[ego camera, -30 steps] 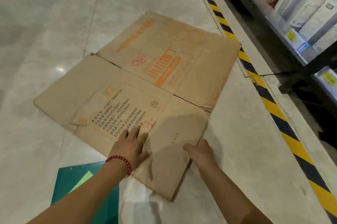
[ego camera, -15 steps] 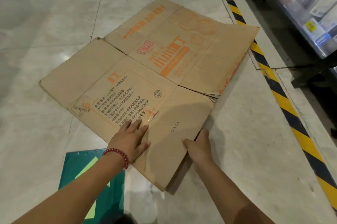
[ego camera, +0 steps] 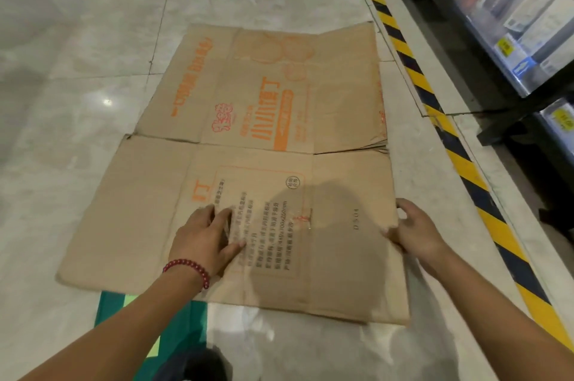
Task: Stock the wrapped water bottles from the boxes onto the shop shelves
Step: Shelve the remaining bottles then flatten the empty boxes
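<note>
A flattened brown cardboard box (ego camera: 264,138) with orange print lies on the marble floor in the head view. My left hand (ego camera: 206,237), with a red bead bracelet at the wrist, presses flat on its near panel, fingers spread. My right hand (ego camera: 414,230) grips the box's right edge, fingers curled over the cardboard. No wrapped water bottles are in view.
Shop shelves (ego camera: 509,23) with packaged goods and yellow price tags stand at the right. A yellow-and-black hazard stripe (ego camera: 459,160) runs along the floor beside them. A green sheet (ego camera: 149,318) lies under the box's near edge. Open floor spreads to the left.
The flattened box has turned clockwise and now lies squarer to me, closer to the stripe. My right hand went from the near corner to the right edge; my left hand stayed pressed on the panel.
</note>
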Motion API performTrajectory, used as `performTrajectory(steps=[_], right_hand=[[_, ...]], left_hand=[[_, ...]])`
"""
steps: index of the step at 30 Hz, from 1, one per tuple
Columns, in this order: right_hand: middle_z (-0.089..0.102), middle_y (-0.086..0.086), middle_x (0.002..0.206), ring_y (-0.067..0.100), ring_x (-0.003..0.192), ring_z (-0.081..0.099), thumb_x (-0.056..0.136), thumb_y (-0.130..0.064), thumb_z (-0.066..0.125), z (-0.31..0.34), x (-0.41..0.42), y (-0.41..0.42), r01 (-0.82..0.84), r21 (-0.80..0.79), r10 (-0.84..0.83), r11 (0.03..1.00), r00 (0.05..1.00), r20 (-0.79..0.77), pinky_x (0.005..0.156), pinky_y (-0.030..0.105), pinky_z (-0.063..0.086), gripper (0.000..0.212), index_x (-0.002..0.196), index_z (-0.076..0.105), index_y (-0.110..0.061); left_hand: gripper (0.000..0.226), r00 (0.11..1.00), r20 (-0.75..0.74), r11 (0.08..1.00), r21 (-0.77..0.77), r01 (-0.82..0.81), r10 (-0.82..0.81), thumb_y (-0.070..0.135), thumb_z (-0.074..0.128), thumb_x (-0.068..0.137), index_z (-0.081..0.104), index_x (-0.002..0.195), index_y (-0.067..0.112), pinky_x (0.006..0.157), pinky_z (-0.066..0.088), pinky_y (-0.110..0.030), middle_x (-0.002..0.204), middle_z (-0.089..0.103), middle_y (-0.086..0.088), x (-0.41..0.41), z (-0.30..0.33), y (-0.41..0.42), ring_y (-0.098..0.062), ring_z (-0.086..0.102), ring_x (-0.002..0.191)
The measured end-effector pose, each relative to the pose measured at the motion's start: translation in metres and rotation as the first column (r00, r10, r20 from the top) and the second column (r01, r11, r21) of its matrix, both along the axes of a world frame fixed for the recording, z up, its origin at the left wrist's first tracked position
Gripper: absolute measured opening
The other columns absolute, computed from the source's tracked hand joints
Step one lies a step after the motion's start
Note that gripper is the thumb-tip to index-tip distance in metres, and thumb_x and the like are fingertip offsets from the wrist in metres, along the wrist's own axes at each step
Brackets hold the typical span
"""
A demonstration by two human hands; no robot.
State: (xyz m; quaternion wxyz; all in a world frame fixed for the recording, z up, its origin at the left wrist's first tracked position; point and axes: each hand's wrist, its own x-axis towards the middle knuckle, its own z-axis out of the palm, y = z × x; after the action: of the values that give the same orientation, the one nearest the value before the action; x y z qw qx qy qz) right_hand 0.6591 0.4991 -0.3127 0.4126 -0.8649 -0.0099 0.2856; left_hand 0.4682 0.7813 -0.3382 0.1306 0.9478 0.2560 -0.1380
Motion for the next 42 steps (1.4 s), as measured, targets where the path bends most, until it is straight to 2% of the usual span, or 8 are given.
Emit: performTrajectory(steps=[6,10,17,22,26,31,37,42], right_hand=[[0.057,0.013,0.126,0.03,0.114,0.052,0.088,-0.005,0.06,-0.012,-0.002,-0.01,-0.06,-0.211,0.114,0.976,0.961,0.253,0.082,0.028,0.038,0.044,0.13,0.048,-0.007],[0.027,0.021,0.15,0.035,0.136,0.029,0.084,-0.015,0.069,-0.041,-0.023,-0.007,-0.089,-0.331,0.155,0.939,0.972,0.178,0.11,0.038,0.029,0.09,0.149,0.01,0.001],[0.037,0.024,0.141,0.035,0.134,0.03,0.079,-0.025,0.074,-0.07,-0.019,-0.004,-0.121,-0.418,0.208,0.901,0.964,0.168,0.107,0.047,0.032,0.077,0.133,0.031,0.008],[0.013,0.013,0.157,0.027,0.147,0.004,0.085,-0.032,0.068,-0.063,0.0,0.008,-0.191,-0.499,0.312,0.846,0.934,0.172,0.116,0.045,0.02,0.089,0.148,0.012,-0.003],[0.012,0.005,0.158,0.029,0.146,0.004,0.089,-0.03,0.058,-0.044,-0.015,0.015,-0.18,-0.533,0.328,0.827,0.924,0.196,0.113,0.045,0.024,0.074,0.148,0.016,-0.011],[0.044,0.008,0.142,0.028,0.127,0.041,0.089,-0.018,0.05,0.023,-0.05,0.027,-0.215,-0.446,0.375,0.869,0.873,0.311,0.098,0.035,0.041,0.051,0.137,0.039,-0.009],[0.048,0.008,0.141,0.029,0.125,0.046,0.089,-0.02,0.057,0.187,-0.099,0.047,-0.297,-0.468,0.504,0.832,0.757,0.416,0.096,0.036,0.043,0.047,0.134,0.047,-0.009],[0.07,0.012,0.103,0.029,0.087,0.069,0.059,-0.014,0.085,0.365,-0.155,0.027,-0.279,-0.479,0.521,0.832,0.688,0.505,0.068,0.037,0.057,0.049,0.105,0.069,-0.006]], left_hand=[[0.105,0.975,-0.211,0.997,-0.003,0.077,-0.076,0.085,0.042,0.067,-0.004,0.149,0.038,0.117,0.014,-0.045,0.157,-0.015,0.0,-0.026,-0.012,-0.006,-0.023,-0.007,0.145],[0.125,0.938,-0.31,0.987,-0.027,0.158,-0.159,0.1,0.02,0.033,-0.036,0.13,0.045,0.115,0.002,-0.051,0.139,-0.043,0.0,-0.035,-0.014,-0.016,-0.031,-0.025,0.141],[0.126,0.929,-0.341,0.989,-0.009,0.151,-0.144,0.097,0.01,0.025,-0.041,0.125,0.04,0.117,0.006,-0.049,0.141,-0.042,0.0,-0.037,-0.009,-0.021,-0.032,-0.023,0.141],[0.127,0.93,-0.358,0.994,0.029,0.104,-0.087,0.098,0.005,0.023,-0.041,0.127,0.04,0.116,0.009,-0.048,0.152,-0.032,-0.005,-0.035,-0.005,-0.032,-0.033,-0.019,0.142],[0.119,0.916,-0.394,0.997,-0.001,0.083,-0.077,0.094,0.032,0.053,-0.013,0.147,0.037,0.116,0.014,-0.044,0.158,-0.013,-0.002,-0.026,0.013,-0.035,-0.028,-0.005,0.145],[0.08,0.955,-0.222,0.972,0.086,0.22,-0.196,0.069,0.039,0.084,0.025,0.147,0.023,0.106,0.037,-0.03,0.148,0.036,0.003,-0.008,0.099,-0.02,-0.015,0.038,0.132],[0.066,0.957,-0.125,0.939,0.193,0.283,-0.263,0.061,0.042,0.089,0.036,0.143,0.022,0.104,0.036,-0.032,0.147,0.04,-0.001,-0.01,0.26,-0.028,-0.019,0.04,0.132],[0.056,0.961,0.019,0.945,0.189,0.269,-0.277,0.044,0.084,0.059,0.071,0.101,0.009,0.069,0.057,-0.04,0.101,0.071,-0.012,-0.052,0.424,-0.06,-0.03,0.069,0.087]])
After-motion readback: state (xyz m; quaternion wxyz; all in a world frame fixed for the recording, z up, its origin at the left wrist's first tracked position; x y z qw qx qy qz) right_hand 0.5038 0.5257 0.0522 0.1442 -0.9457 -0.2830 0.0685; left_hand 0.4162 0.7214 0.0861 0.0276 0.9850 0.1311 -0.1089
